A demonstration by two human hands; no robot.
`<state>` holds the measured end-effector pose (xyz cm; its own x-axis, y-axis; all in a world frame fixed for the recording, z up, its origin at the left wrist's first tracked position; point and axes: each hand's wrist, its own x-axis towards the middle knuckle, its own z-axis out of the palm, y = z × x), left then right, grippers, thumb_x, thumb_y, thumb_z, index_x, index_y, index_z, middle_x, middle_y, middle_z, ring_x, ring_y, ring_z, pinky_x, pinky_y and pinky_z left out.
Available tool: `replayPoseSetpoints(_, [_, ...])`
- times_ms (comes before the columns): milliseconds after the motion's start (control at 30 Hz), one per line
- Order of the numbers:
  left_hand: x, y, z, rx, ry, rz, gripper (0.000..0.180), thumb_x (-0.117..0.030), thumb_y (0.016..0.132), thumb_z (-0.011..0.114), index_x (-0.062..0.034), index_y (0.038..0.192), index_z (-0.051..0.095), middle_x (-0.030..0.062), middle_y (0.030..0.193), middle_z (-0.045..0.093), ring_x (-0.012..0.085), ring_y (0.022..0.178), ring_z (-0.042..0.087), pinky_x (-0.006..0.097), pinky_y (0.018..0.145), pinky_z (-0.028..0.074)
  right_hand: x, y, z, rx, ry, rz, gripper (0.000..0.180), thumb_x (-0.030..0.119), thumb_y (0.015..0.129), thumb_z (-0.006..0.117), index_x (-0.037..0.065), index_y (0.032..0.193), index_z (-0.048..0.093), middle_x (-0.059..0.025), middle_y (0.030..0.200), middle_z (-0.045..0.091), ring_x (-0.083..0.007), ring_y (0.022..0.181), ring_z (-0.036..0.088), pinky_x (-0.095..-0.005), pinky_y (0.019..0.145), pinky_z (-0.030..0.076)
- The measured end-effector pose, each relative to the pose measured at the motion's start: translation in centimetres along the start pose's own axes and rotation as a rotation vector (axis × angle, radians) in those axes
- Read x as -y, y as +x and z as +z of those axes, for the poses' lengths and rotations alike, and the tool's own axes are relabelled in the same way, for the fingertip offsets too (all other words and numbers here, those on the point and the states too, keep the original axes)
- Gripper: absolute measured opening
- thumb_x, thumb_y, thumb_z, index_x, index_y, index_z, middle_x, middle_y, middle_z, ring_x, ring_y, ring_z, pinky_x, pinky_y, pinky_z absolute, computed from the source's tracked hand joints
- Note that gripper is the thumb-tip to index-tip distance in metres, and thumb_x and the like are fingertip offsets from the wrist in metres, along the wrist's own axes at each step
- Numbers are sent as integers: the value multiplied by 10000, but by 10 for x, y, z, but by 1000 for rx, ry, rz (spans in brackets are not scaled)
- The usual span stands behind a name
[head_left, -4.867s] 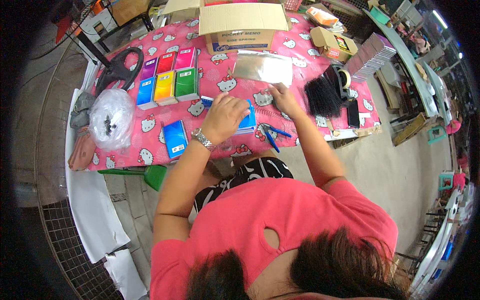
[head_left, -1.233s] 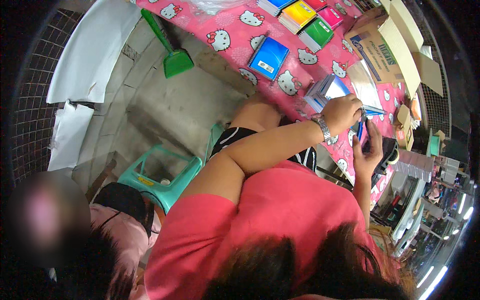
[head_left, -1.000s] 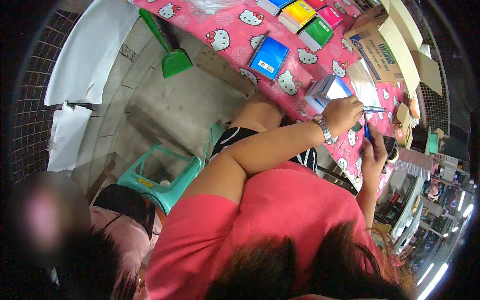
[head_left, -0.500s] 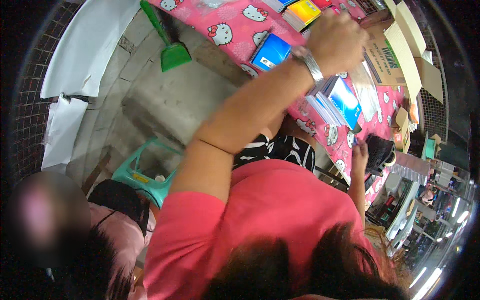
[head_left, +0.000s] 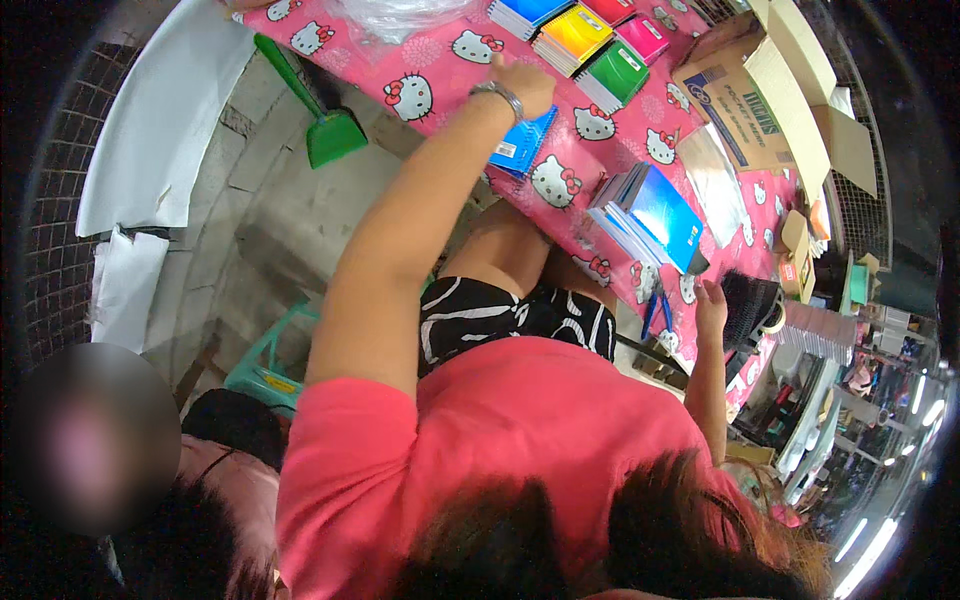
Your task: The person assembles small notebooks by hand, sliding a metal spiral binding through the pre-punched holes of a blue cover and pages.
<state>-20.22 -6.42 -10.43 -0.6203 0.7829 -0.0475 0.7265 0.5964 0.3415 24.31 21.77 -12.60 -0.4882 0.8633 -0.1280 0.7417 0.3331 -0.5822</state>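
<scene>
My left hand (head_left: pixel 527 86) is over the far edge of a blue spiral notebook (head_left: pixel 525 145) near the table's edge. Its fingers curl downward and their tips are hidden, so a grip on the notebook cannot be made out. To the right, a stack of notebooks with a shiny blue cover (head_left: pixel 665 220) lies fanned on the pink cartoon-print tablecloth (head_left: pixel 625 165). My right hand (head_left: pixel 711 308) is near the table's edge, beside a black mesh basket (head_left: pixel 748 310). Its fingers look bent, but too small to read. A blue-handled tool (head_left: pixel 657 315) lies left of it.
Yellow (head_left: pixel 575 38), green (head_left: pixel 613 75) and other coloured notebook stacks stand at the far side. An open cardboard box (head_left: pixel 740 105) and clear plastic (head_left: pixel 715 180) are at the right. A green dustpan (head_left: pixel 335 138) and a teal stool (head_left: pixel 270 355) are on the floor, near another person.
My left hand has moved left and nearer, from beside the coloured stacks to the single blue notebook. The green and pink stacks and the blue-handled tool now show. My right hand stays near the basket.
</scene>
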Motion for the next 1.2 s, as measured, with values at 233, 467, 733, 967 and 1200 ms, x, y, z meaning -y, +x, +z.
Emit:
replayPoseSetpoints(233, [53,-13,-63,-163,-141,-55,280,-177,828,499,-88,972,722,193,1038,684,362,980,656,439,840,503,-57,35,-19,-165,-169,-93,369,291,814,681,12,1054,665,-147,945,687,-270,874,660,-381,778,500])
replayPoseSetpoints(467, [27,-59,31,-625,-1265,-520,197,21,817,549,27,1014,561,128,872,640,234,798,663,323,526,565,113,-4,-1,-463,256,-451,273,-20,834,604,-13,1106,624,-64,988,654,-154,837,612,-284,757,492])
replayPoseSetpoints(733, [-15,-105,68,-819,-721,-629,173,-91,729,678,-34,882,620,156,843,643,336,796,604,443,729,476,338,10,65,189,53,-930,289,122,849,615,39,1124,645,-120,1058,658,-233,944,640,-353,826,514])
replayPoseSetpoints(967, [-21,-123,86,-981,-502,-629,322,-114,779,688,-15,1056,557,119,918,619,284,839,579,408,792,456,379,69,206,634,-638,-855,426,358,915,578,57,1215,611,-210,1188,611,-333,1113,582,-387,965,445])
replayPoseSetpoints(1200, [-59,-131,61,-542,-2154,-797,89,-81,852,569,-117,933,571,2,821,558,110,737,526,268,669,448,364,84,249,810,-694,-963,556,481,930,494,8,1200,605,-230,1195,594,-374,1117,567,-426,974,437])
